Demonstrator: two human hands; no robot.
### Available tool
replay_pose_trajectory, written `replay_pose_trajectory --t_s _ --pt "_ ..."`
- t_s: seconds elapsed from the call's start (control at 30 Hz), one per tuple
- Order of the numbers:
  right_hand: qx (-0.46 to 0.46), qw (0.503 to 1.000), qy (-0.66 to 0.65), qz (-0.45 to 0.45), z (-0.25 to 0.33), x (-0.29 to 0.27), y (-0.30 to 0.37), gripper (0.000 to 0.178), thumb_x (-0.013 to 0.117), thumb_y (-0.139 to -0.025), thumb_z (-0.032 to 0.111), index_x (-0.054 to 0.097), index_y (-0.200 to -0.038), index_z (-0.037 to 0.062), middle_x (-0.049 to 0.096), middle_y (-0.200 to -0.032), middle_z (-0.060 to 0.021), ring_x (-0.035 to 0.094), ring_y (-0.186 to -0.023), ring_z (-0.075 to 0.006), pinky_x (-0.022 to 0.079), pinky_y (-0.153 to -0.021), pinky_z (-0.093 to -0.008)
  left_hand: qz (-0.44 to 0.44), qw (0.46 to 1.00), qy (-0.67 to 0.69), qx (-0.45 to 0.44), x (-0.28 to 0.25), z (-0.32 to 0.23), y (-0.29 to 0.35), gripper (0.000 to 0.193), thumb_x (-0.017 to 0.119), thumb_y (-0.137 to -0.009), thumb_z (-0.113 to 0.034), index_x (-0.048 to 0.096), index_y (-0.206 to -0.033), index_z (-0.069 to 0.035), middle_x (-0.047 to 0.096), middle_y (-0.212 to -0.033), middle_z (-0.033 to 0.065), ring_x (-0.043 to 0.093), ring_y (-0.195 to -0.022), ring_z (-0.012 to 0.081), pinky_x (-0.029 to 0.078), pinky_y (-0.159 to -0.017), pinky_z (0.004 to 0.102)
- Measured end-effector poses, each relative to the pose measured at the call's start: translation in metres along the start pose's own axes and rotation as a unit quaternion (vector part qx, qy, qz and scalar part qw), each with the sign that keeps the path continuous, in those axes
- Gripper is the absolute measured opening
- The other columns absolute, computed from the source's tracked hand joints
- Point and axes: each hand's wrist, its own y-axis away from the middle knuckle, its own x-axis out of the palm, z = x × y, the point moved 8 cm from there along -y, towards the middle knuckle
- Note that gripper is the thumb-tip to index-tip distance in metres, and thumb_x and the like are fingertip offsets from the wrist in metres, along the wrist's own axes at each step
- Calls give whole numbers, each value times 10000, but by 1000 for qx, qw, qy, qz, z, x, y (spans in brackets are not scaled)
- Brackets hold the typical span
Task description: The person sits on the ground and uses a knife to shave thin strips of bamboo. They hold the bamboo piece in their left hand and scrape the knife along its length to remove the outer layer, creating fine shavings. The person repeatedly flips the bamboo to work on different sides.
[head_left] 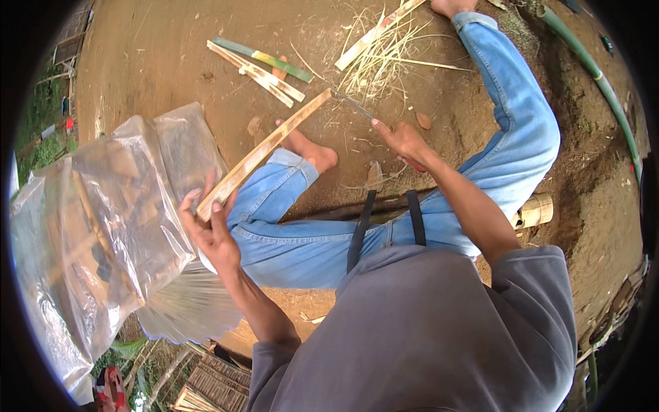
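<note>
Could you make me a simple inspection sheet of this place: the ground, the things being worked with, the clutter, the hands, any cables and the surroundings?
Surface: bare brown earth ground, scattered with bits.
Job's things: a long pale strip and a thin-bladed knife; the blade tip is near the strip's far end, contact unclear.
Clutter: a pile of shavings with another pale piece across it; a green strip beside pale lengths.
Hands: left hand holds the strip's near end; right hand grips the knife.
Cables: nothing seen.
Surroundings: clear plastic sheet at left, green pole at right.
</note>
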Motion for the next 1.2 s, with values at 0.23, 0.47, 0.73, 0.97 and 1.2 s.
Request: replay_pose_trajectory --t_s 0.23,0.47,0.73,0.97,1.2 --pt "-276 957 65 59 107 56 110 734 427 -943 670 711 -957 -8 603 -587 -186 617 -559 -345 497 -588 -491 25 999 -36 -11 8 9 19 215 434 -1034 -110 409 -1186 39 496 -1295 284 510 -1274 368 530 -998 466" --pt "-192 978 81 -11 58 43 50 769 429 -943 663 675 -806 -52 592 -594 -227 622 -572 -347 501 -612 -483 13 999 -45 5 9 8 15 162 397 -1039 -88 403 -1135 43 539 -1243 295 538 -1245 369 527 -999 460" --pt "-104 989 96 34 35 36 4 786 381 -950 687 630 -672 -4 529 -498 -176 554 -479 -317 479 -555 -492 23 998 -58 17 1 12 5 184 440 -1034 -122 401 -1139 23 529 -1253 326 544 -1228 388 545 -959 505" --pt "-103 992 72 -26 25 25 -23 808 383 -960 650 653 -643 -43 606 -620 -278 644 -656 -430 506 -702 -542 10 999 -48 0 -5 16 4 234 486 -1027 -167 407 -1155 12 539 -1259 321 557 -1217 379 544 -964 470" --pt "-59 994 85 -31 6 33 -41 846 378 -930 720 655 -918 -80 636 -708 -270 660 -745 -362 510 -717 -502 -13 998 -58 -28 -11 16 -1 175 437 -1031 -104 389 -1127 34 550 -1213 342 566 -1203 382 547 -968 466"
